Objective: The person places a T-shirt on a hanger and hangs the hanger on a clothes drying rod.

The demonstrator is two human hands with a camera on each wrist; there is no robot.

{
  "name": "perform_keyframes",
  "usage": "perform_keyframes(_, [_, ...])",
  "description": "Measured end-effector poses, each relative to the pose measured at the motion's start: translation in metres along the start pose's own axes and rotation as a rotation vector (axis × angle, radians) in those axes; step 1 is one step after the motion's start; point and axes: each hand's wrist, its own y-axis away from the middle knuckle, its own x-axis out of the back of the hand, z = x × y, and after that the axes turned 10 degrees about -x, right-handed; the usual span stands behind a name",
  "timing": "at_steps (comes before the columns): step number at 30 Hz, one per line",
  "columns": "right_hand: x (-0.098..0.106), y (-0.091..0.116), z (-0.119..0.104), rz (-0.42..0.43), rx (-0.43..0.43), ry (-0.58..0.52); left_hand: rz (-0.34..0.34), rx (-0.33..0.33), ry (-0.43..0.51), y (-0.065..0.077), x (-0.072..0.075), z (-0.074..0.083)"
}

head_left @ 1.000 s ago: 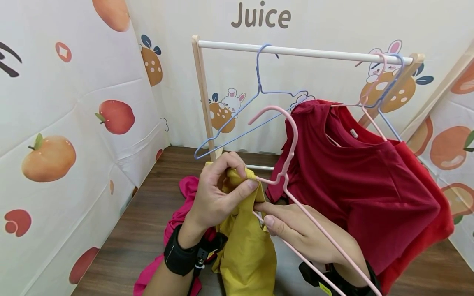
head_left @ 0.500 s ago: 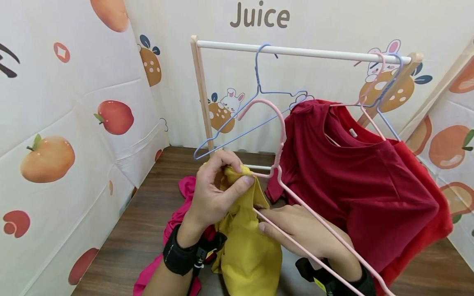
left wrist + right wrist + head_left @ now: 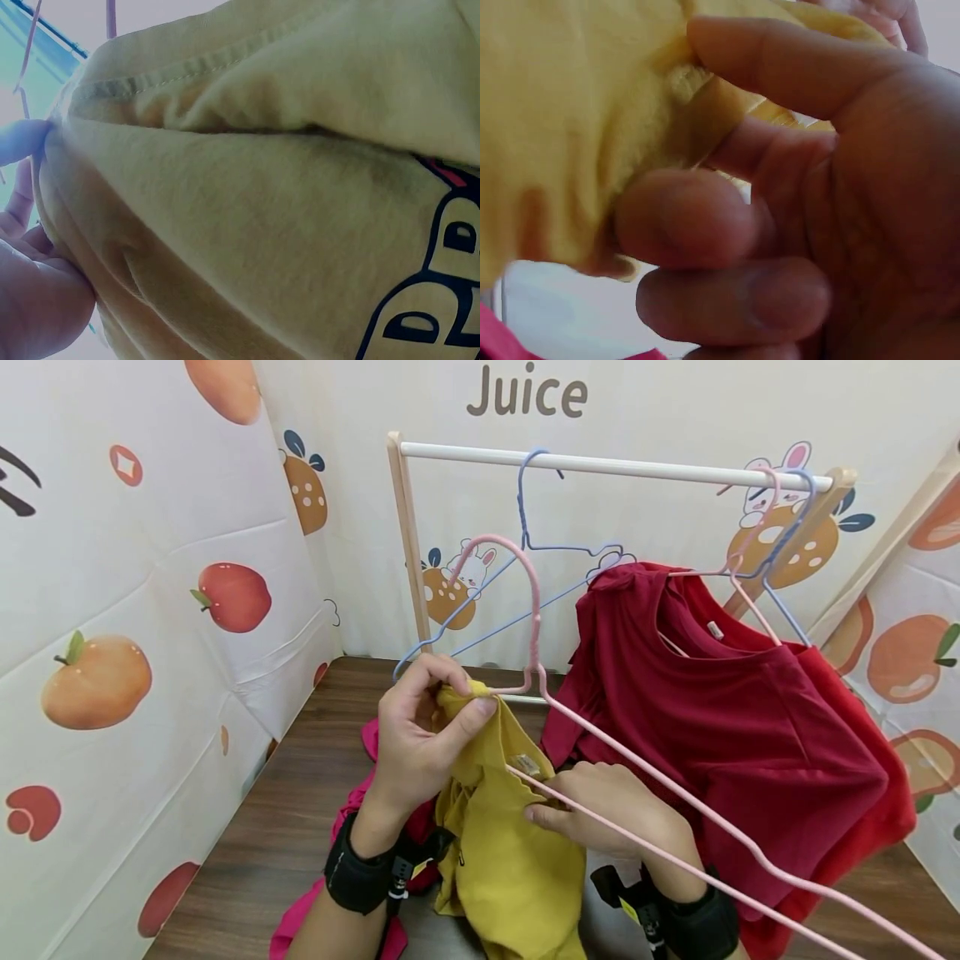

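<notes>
A yellow shirt (image 3: 517,868) hangs bunched between my hands, dark printed lettering (image 3: 412,326) showing in the left wrist view. My left hand (image 3: 416,735) pinches its upper edge between thumb and fingers, together with one arm of a pink hanger (image 3: 534,627) inside the cloth. The hanger's hook points up, and its other end stretches out to the lower right. My right hand (image 3: 607,802) pinches the shirt's neckline, thumb outside and other fingers curled, as the right wrist view shows. A pale label (image 3: 527,766) lies inside the neck opening.
Behind stands a rack with a white rail (image 3: 600,464). A bare blue hanger (image 3: 522,510) hangs from it, and dark red (image 3: 697,718) and bright red (image 3: 870,777) shirts hang at the right. Magenta cloth (image 3: 307,918) lies on the wooden table (image 3: 300,777) at left.
The pink hanger has moved left and up, its free end swinging farther right. My left hand has shifted slightly left and up. The right hand has drawn the neckline wider, uncovering the label.
</notes>
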Motion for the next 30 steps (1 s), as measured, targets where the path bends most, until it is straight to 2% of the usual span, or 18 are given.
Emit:
perform_keyframes(5, [0.004,-0.004,0.007,0.051,-0.036,0.032,0.051,-0.004,-0.013,-0.003,0.006,-0.001])
perform_keyframes(9, [0.009,-0.005,0.023,0.113,-0.043,0.051,0.102,-0.001,-0.032,-0.005,0.014,-0.001])
perform_keyframes(13, [0.015,-0.006,0.039,0.108,-0.085,0.013,0.129,0.000,-0.078,-0.007,0.021,-0.004])
perform_keyframes(18, [0.023,-0.002,0.049,0.061,-0.156,-0.056,0.106,0.010,-0.134,-0.008,0.026,-0.010])
perform_keyframes(24, [0.031,0.007,0.056,0.079,-0.137,-0.060,0.087,0.014,-0.173,-0.008,0.029,-0.016])
perform_keyframes(30, [0.036,0.013,0.061,0.113,-0.101,-0.077,0.066,0.018,-0.304,-0.008,0.036,-0.022])
